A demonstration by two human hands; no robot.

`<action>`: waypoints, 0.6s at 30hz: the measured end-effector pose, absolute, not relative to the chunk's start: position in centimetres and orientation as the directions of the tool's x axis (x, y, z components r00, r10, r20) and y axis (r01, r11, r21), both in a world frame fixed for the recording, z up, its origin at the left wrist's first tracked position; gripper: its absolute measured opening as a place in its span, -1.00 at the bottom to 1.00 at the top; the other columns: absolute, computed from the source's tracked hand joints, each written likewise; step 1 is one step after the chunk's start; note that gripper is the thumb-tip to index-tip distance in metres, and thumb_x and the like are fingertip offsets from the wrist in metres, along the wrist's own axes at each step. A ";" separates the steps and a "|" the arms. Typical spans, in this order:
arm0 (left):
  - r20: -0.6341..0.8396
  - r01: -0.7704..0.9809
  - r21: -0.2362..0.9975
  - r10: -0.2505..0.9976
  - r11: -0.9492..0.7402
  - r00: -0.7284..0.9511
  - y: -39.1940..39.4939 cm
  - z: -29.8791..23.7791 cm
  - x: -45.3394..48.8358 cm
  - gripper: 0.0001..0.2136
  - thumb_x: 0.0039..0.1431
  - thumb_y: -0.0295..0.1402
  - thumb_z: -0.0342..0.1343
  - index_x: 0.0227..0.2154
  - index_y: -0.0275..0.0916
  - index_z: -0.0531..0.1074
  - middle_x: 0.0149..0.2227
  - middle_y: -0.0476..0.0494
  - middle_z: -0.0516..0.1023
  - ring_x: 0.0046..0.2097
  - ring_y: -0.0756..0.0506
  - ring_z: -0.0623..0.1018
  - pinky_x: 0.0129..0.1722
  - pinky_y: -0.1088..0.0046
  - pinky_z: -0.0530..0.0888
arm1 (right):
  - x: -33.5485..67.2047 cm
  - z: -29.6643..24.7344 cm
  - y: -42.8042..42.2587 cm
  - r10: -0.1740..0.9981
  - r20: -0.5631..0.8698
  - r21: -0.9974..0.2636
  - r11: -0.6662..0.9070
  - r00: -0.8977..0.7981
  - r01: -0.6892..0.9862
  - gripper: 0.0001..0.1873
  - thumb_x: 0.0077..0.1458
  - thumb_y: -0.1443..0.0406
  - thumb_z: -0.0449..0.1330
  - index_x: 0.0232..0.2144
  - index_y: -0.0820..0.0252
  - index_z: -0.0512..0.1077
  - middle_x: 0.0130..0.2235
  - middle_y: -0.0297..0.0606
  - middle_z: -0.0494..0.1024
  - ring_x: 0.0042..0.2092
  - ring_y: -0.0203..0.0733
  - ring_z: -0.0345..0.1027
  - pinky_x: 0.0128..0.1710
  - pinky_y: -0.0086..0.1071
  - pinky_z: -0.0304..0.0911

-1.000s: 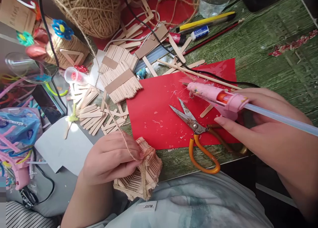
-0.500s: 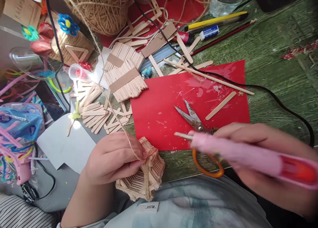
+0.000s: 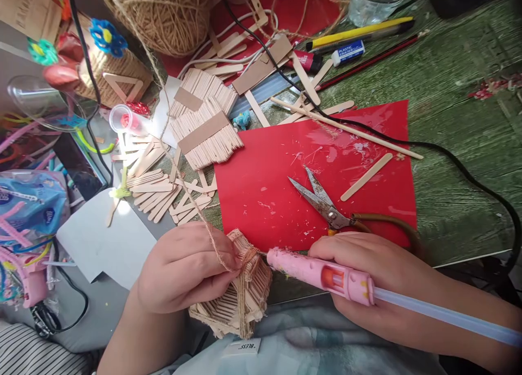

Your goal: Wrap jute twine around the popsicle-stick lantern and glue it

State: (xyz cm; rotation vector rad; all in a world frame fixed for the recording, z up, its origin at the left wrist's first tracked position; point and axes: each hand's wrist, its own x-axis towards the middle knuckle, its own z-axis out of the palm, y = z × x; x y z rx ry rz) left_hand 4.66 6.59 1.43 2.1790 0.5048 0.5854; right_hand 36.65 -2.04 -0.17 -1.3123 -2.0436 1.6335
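Observation:
My left hand (image 3: 191, 269) is closed, pinching jute twine (image 3: 191, 198) against a small craft piece (image 3: 228, 309) built from stacked wooden sticks. Several strands of twine are wrapped over that piece. The twine runs up toward a large ball (image 3: 163, 16) at the back. In my right hand (image 3: 359, 277) is a pink hot glue gun (image 3: 318, 274), a clear glue stick (image 3: 440, 312) poking from its rear. Its nozzle points left and meets the wrapped twine; whether it touches cannot be told. Open-bladed scissors (image 3: 326, 203) lie just beyond my right hand, their handles partly hidden.
A red sheet (image 3: 261, 190) lies under the scissors, with a loose craft stick (image 3: 367, 176) and a thin dowel (image 3: 350, 129) on it. Stacked-stick panels (image 3: 206, 133) and scattered sticks (image 3: 159, 192) are at left. A black cord (image 3: 457, 152) crosses the table. A clear glass (image 3: 377, 2) stands at the back.
The glue gun has moved left and turned, bringing its nozzle to the twine on the stick piece. My left hand has kept its pinch and barely moved.

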 end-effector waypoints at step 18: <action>0.211 0.165 0.800 0.528 -0.577 0.823 7.0 1.5 4.8 -0.80 0.31 -0.51 0.24 -0.05 -0.21 0.50 -0.37 -0.13 0.72 -0.30 -0.11 0.74 -0.22 0.39 0.68 | 34.6 -0.2 -0.5 0.715 -0.469 -0.805 -0.104 -0.519 0.585 -0.68 0.39 0.13 0.13 -0.43 0.07 0.34 -0.45 -0.36 0.42 -0.49 -0.21 0.26 -0.51 -0.33 0.02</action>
